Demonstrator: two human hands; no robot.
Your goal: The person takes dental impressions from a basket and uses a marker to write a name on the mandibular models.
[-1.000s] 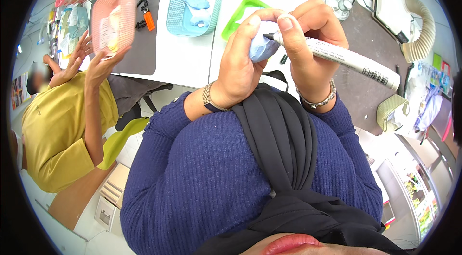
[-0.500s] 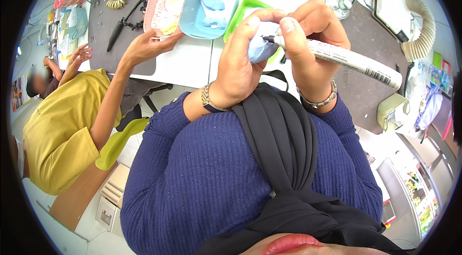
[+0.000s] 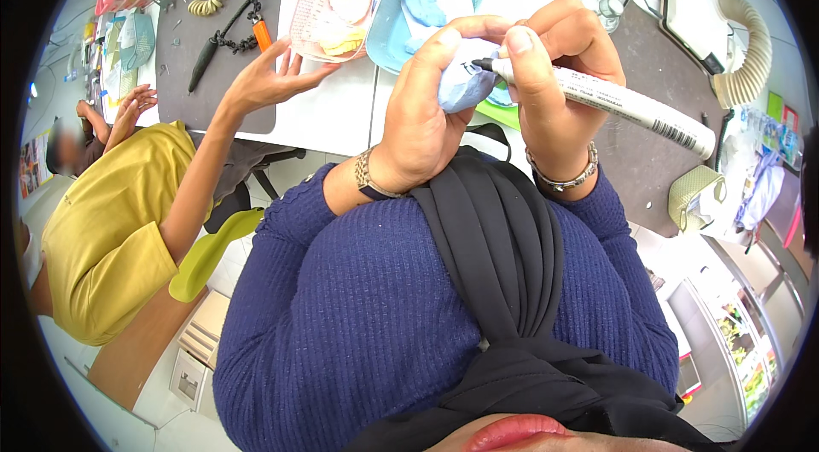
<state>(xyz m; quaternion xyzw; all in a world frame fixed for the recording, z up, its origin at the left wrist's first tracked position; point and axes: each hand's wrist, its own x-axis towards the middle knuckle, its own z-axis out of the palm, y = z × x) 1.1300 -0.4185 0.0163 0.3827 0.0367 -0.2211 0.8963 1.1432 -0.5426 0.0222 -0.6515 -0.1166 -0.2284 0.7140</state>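
Observation:
My left hand (image 3: pixel 413 123) is closed around a light-blue rounded lump (image 3: pixel 461 92), which looks like a plaster piece and is held up in front of my chest. Short dark marks show on its upper face. In my right hand (image 3: pixel 546 115) a thick white marker (image 3: pixel 650 116) is pinched between thumb and fingers. Its black tip points left and meets the lump, or nearly so. Part of the lump is hidden behind my left fingers. Behind my hands are a blue basket (image 3: pixel 383 35) with blue and white pieces and part of a green tray (image 3: pixel 505 116).
At left, a person in a yellow shirt (image 3: pixel 128 226) reaches a hand (image 3: pixel 271 83) to a pink basket (image 3: pixel 300 21) of pale and yellow pieces. A handpiece with a dark cord (image 3: pixel 205 64) and an orange tool (image 3: pixel 261 34) lie nearby. At right stand a ribbed hose (image 3: pixel 751 46) and small basket (image 3: pixel 695 196).
The pink and blue baskets have slid right, and the green tray has shifted too. The other person's hand has opened beside the pink basket. The marker tip has moved slightly right, and dark marks now show.

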